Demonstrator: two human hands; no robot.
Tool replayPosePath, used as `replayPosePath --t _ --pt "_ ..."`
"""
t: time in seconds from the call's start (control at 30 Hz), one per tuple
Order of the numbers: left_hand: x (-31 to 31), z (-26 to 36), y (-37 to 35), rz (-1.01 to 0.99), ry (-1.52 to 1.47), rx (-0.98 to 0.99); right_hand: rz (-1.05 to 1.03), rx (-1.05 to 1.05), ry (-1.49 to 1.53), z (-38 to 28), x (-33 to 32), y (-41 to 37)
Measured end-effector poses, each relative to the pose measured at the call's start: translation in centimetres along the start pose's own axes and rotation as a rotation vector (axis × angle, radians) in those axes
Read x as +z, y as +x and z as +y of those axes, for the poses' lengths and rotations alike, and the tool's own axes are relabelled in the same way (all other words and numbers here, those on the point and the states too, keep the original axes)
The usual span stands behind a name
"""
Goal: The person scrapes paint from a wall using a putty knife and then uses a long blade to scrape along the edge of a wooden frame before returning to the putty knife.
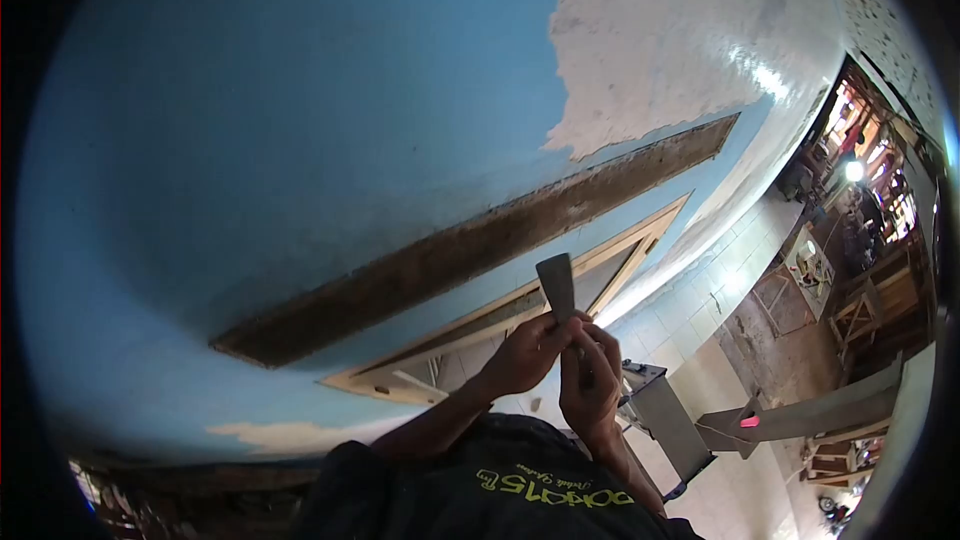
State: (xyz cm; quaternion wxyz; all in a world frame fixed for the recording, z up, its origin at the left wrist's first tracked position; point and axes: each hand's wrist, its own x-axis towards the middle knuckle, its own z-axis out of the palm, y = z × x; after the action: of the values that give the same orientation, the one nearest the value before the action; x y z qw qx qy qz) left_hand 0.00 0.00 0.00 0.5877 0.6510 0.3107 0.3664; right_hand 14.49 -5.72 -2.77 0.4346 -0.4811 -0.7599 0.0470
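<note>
A scraper (557,287) with a flat, flared grey blade points upward in front of my chest, before the blue wall. My left hand (525,355) is closed, its thumb and fingers pinching near the base of the blade. Wrapped round the handle just below is my right hand (590,375), with its fingers curled. Most of the handle is hidden by my fingers. The blade stands apart from the wall (330,120), whose blue paint ends in a ragged edge against a bare pale patch (660,40).
A long dark recessed strip (480,245) crosses the wall above a wooden frame (640,240). Below on the right are a grey platform (672,425), a plank (820,412) with a pink item (749,422), and a small table (808,270). A lamp (854,171) shines farther off.
</note>
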Motion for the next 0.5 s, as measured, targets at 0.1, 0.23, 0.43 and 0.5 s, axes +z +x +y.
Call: replayPosePath --t 0.1,0.23,0.43,0.5 --pt "-1.3 0.9 -0.6 -0.043 -0.132 0.011 0.159 0.141 0.264 -2.9 1.0 0.9" --pt "-1.1 2.7 -1.2 0.026 -0.245 0.073 0.192 0.364 0.751 -4.1 0.1 1.2" --pt "-2.0 2.5 -1.9 0.109 0.054 0.226 -0.014 0.388 0.83 -4.1 -0.1 2.7" --pt "-1.8 2.8 -2.5 0.12 -0.021 0.091 -0.106 0.402 0.899 -3.9 -0.1 3.1"
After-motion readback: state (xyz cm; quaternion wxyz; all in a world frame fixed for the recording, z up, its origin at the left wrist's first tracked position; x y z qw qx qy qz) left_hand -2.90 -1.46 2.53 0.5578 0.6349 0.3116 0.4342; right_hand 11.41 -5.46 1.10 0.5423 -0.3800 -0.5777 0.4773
